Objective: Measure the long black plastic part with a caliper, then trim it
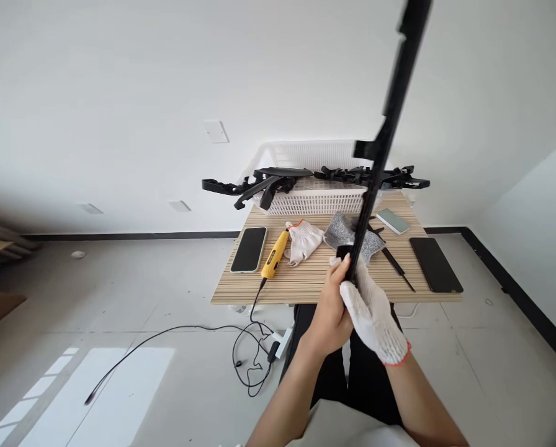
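A long black plastic trim strip (384, 143) rises steeply from my hands, its top running out of view. My bare left hand (330, 307) grips its lower end, thumb and fingers closed on it. Against the same end, from the other side, my right hand (373, 310) in a white knitted glove is wrapped round the strip; some of its fingers are hidden behind it. Just beyond my hands a grey cloth (338, 231) lies on the wooden table (231, 290). A second white glove (304, 241) rests beside a yellow corded tool (275, 254).
Behind, a white plastic basket (315, 202) carries several black plastic parts (278, 180) that stick out over its sides. Phones (249, 249) (436, 264) lie near both table edges, with a small pale green box (393, 221) and a thin black tool (398, 267) on the right. Cables (180, 329) trail across the floor.
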